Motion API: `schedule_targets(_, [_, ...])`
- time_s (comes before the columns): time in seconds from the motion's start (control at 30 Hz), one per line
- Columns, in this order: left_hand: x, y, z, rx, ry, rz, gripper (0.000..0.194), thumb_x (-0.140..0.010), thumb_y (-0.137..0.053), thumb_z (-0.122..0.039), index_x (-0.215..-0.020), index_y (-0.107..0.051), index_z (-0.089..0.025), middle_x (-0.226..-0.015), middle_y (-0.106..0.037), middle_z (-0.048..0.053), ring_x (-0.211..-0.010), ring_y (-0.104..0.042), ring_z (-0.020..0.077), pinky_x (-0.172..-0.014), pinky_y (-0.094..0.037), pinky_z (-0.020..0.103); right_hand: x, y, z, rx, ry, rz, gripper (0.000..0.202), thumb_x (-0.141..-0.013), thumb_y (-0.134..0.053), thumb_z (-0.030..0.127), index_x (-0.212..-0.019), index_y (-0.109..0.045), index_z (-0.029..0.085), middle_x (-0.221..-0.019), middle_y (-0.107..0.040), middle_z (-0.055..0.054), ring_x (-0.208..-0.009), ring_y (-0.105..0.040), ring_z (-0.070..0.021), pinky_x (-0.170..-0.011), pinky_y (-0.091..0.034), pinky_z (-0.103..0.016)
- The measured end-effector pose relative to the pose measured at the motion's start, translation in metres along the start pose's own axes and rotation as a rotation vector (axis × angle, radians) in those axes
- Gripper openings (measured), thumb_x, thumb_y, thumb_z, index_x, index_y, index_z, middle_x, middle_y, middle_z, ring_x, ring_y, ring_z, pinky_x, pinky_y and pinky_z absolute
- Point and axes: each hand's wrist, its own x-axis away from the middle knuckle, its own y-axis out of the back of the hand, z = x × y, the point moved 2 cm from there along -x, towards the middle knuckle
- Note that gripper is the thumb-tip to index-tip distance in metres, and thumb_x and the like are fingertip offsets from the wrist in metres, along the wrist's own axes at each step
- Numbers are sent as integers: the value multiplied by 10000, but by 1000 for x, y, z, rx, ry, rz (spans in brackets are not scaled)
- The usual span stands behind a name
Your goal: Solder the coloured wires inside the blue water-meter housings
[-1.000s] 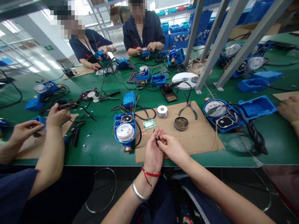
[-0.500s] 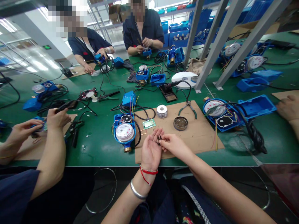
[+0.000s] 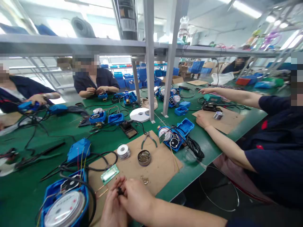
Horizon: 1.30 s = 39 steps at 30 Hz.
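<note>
The step in hand looks like sorting or separating small black pieces (image 3: 120,191), held just above the near part of the cardboard (image 3: 163,165). The left hand (image 3: 111,205) is turned palm up and cupped, holding the pieces with its fingers curled up around them. The right hand (image 3: 137,197) reaches over it with thumb and fingers in a narrow pinch at the same pieces; it covers much of the left palm, so their number and exact shape cannot be told. From here, the next move calls for a fine fingertip grip on a single piece and a steady, level palm, since such small bits could easily slip out.

A circuit board (image 3: 110,174) lies just beyond the left fingertips, with copper wires (image 3: 101,191) beside it.

Among the containers, a round tin (image 3: 144,164) on the cardboard holds something brownish and lumpy, perhaps flux. A solder spool (image 3: 123,152) stands near it, and pliers (image 3: 148,137) lie beyond. At near left on the green surface (image 3: 191,168), a blue case (image 3: 50,190) holds a white dial (image 3: 65,209) and a black module (image 3: 70,184). Past the cardboard, another case (image 3: 179,147) holds a similar pair plus loose wires.
</note>
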Motion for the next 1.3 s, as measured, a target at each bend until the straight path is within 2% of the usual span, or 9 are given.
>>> schedule_targets(0.3, [-5,5,4,-27,-49,-15,391,-652,-738,-376,-1008,-700,-218,-1153,-677,35,-1182,-570,264,-986,-495,333,-1,-5,-2,-44,-36,-15,202,-810,-544,164,-949,-685,125,-1024,-710,-142,-968,-666,-261,-844,-493,-322])
schedule_targets(0.43, [5,-5,4,-45,-65,-39,415,-702,-710,-435,-1064,-681,-235,-1214,-658,25,-1244,-523,246,-998,-471,294,-3,-2,-4,-79,-24,20,170,-784,-530,117,-806,-698,131,-910,-735,-123,-855,-681,-227,-741,-478,-275])
schedule_targets(0.57, [10,-11,7,-53,-94,-53,420,-707,-708,-427,-1082,-673,-240,-1262,-636,31,-1157,-577,249,-700,-527,232,-4,0,-12,-240,-115,61,126,-738,-566,133,-642,-646,149,-705,-720,-72,-644,-656,-176,-548,-410,-219])
schedule_targets(0.67, [9,-10,6,-83,-102,-26,462,-677,-718,-411,-1105,-668,-245,-1326,-598,36,-970,-641,229,-477,-428,194,-5,-5,-19,-334,-142,64,98,-737,-574,157,-666,-639,146,-682,-712,-65,-594,-648,-169,-497,-406,-204])
schedule_targets(0.73, [9,-9,4,-70,-92,-7,469,-671,-727,-392,-1113,-666,-246,-1368,-566,37,-907,-647,205,-444,-398,183,-6,-9,-24,-419,-158,82,103,-752,-553,154,-704,-643,142,-684,-709,-60,-574,-651,-163,-489,-437,-202])
schedule_targets(0.93, [14,-8,-1,11,-73,70,436,-715,-732,-293,-1138,-656,-217,-1371,-558,71,-1256,-501,277,-700,-518,224,-9,-12,-29,-628,-194,156,105,-789,-523,153,-750,-620,159,-584,-630,13,-492,-622,-127,-499,-520,-222])
schedule_targets(1.03, [14,-5,0,6,-80,65,411,-701,-738,-228,-1106,-672,-206,-1348,-576,79,-1244,-519,288,-721,-522,239,-7,-5,-27,-676,-181,169,114,-814,-518,179,-748,-609,171,-592,-611,32,-486,-593,-105,-515,-518,-214])
schedule_targets(1.17, [15,-3,-4,27,-122,55,349,-730,-709,-179,-1077,-679,-164,-1285,-618,120,-1248,-535,253,-991,-459,318,-5,2,-26,-710,-178,207,87,-820,-543,207,-796,-614,163,-573,-581,45,-483,-560,-91,-527,-506,-206])
schedule_targets(1.3, [17,1,-9,-30,-142,35,412,-696,-761,-176,-1099,-679,-165,-1275,-627,131,-1195,-580,236,-1045,-424,362,-6,5,-26,-729,-174,246,119,-822,-582,256,-848,-605,142,-560,-567,45,-488,-540,-87,-515,-486,-195])
